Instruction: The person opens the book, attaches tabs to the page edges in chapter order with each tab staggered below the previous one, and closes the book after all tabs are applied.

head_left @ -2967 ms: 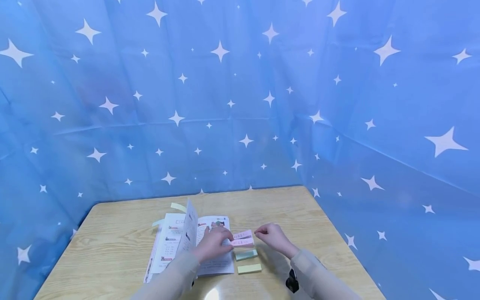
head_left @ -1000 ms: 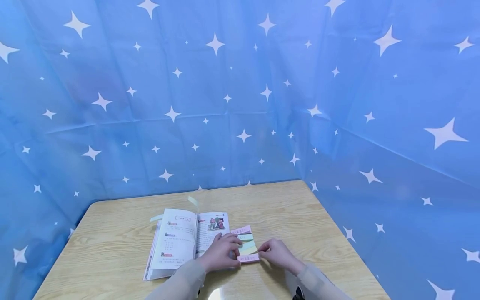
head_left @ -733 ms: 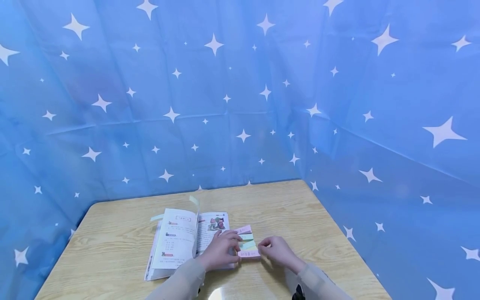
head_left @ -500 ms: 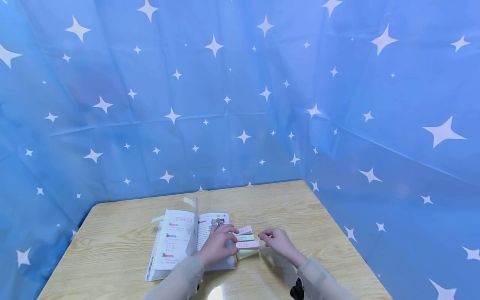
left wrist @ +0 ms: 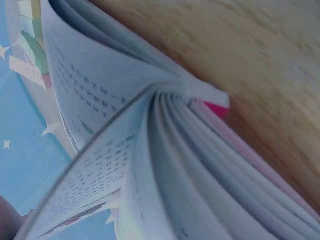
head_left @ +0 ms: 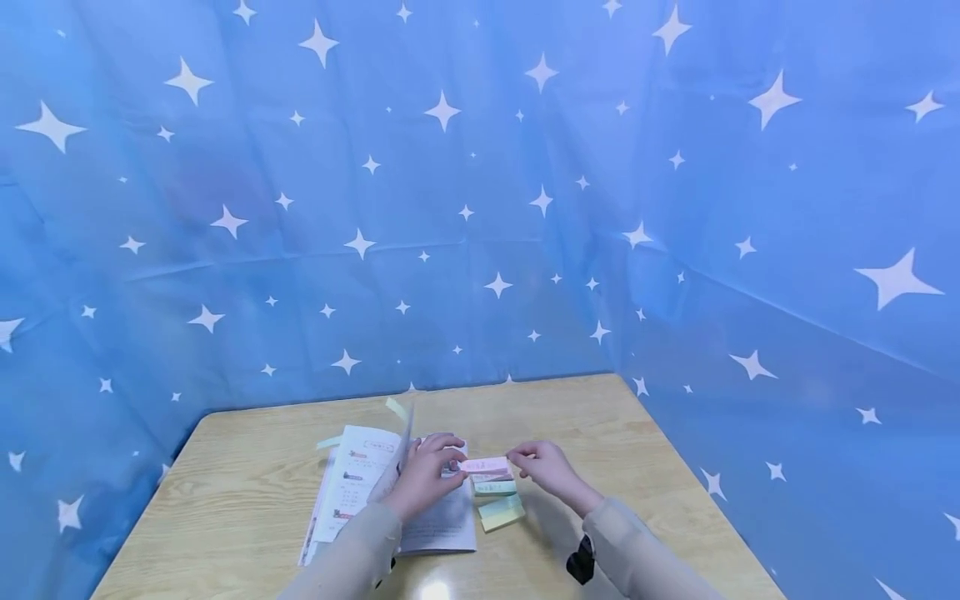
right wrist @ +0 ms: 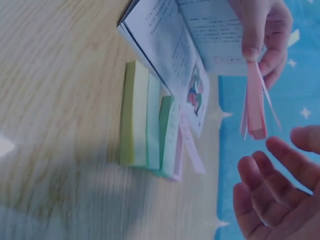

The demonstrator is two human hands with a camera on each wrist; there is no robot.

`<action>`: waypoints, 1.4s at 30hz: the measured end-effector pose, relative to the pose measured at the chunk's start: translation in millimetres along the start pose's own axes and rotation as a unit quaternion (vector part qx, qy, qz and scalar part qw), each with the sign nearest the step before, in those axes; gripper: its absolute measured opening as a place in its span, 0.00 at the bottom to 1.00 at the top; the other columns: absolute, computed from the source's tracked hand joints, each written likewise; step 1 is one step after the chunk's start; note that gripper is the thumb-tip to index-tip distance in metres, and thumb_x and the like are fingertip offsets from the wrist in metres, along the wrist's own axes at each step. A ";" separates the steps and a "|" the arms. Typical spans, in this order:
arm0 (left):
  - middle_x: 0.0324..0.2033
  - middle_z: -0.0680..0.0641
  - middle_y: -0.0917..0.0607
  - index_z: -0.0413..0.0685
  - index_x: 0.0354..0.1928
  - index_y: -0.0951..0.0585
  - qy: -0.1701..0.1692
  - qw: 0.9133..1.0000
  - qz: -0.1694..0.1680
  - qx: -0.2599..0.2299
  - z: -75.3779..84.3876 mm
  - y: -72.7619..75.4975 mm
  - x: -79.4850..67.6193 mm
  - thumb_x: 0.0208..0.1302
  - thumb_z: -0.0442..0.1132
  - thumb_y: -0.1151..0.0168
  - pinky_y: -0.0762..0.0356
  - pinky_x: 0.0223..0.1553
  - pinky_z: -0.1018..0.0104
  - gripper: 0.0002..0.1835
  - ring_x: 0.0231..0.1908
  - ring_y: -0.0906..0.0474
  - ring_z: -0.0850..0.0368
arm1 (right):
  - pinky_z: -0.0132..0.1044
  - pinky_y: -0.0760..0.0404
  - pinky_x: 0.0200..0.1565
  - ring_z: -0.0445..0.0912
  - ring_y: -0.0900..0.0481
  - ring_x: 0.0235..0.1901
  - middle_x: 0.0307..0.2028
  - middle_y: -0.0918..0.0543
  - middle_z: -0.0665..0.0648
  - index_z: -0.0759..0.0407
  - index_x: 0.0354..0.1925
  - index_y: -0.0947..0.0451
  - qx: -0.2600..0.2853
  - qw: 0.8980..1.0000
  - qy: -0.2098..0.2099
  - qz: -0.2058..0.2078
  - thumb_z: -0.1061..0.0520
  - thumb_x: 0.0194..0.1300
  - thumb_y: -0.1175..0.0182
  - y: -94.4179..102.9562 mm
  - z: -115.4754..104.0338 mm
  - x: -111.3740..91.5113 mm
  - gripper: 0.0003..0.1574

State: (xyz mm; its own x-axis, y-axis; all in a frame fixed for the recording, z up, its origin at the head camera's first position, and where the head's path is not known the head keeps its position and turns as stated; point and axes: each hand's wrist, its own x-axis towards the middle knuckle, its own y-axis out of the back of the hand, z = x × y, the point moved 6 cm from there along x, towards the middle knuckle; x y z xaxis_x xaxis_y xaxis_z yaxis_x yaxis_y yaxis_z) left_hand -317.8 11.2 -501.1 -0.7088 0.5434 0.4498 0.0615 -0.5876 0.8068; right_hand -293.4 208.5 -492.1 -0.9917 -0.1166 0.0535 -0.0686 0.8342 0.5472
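My left hand [head_left: 426,477] pinches one end of a pink sticky-note pad [right wrist: 256,107] between thumb and fingers, holding it above the table. Its loose end splays into a few strips, and handwriting shows on top in the head view. Close to that end, my right hand [right wrist: 280,190] has its fingers spread and loosely bent, with a small gap to the pad in the right wrist view. Below lie a green pad [right wrist: 169,135], a mint pad [right wrist: 153,120], a yellow pad [right wrist: 134,115] and a lilac-pink strip [right wrist: 191,145], side by side near the book.
An open book [head_left: 438,529] lies left of the pads, one page [left wrist: 95,172] standing up beside my left hand. Pale tabs [head_left: 328,442] stick out past its top edge. The wooden table [head_left: 585,417] ends at a blue star-patterned curtain [head_left: 480,208].
The pink pad, low at the front of the pads a second ago, has risen and moved away from me with my left hand. The green, mint and yellow pads are uncovered, and the book page stands higher.
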 end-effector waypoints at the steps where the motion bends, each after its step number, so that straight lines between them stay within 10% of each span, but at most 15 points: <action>1: 0.48 0.57 0.25 0.60 0.32 0.20 0.005 1.000 -0.001 0.001 -1.0 0.4 -0.2 0.51 0.49 0.38 0.52 0.53 0.36 0.07 0.54 0.36 0.58 | 0.35 0.26 0.25 0.52 0.22 0.27 0.35 0.20 0.57 0.62 0.40 0.21 0.004 1.000 -0.001 -0.003 0.50 0.60 0.46 -1.2 -0.1 0.9 0.18; 25: 0.47 0.61 0.26 0.60 0.33 0.19 0.042 0.999 -0.010 0.016 -10.4 5.1 -2.8 0.51 0.49 0.38 0.58 0.55 0.34 0.08 0.55 0.37 0.61 | 0.34 0.26 0.27 0.41 0.26 0.26 0.32 0.19 0.51 0.57 0.26 0.20 -0.020 0.999 0.022 0.034 0.55 0.52 0.39 -14.2 -20.8 21.3 0.06; 34: 0.45 0.56 0.24 0.56 0.32 0.18 0.038 0.999 0.007 0.002 -26.5 7.8 -16.7 0.50 0.49 0.37 0.57 0.53 0.33 0.09 0.54 0.36 0.56 | 0.37 0.26 0.25 0.45 0.25 0.27 0.37 0.20 0.53 0.56 0.30 0.19 0.025 0.996 -0.039 0.073 0.54 0.55 0.41 11.8 -8.9 24.3 0.08; 42: 0.46 0.61 0.25 0.61 0.28 0.19 0.026 0.999 -0.037 -0.010 -2.4 -7.3 -13.1 0.47 0.52 0.36 0.57 0.53 0.32 0.07 0.56 0.38 0.57 | 0.38 0.24 0.28 0.48 0.23 0.29 0.32 0.20 0.54 0.58 0.32 0.20 0.054 0.991 -0.077 0.094 0.53 0.56 0.42 27.4 15.9 20.6 0.10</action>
State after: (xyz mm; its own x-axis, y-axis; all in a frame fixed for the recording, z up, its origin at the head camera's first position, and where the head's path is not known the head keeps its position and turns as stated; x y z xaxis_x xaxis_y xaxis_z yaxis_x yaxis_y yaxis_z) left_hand -310.7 6.9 -513.8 -0.7460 0.5543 0.3691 -0.0062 -0.5601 0.8284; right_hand -317.5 237.5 -489.3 -0.9923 0.1230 0.0142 0.1163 0.8869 0.4470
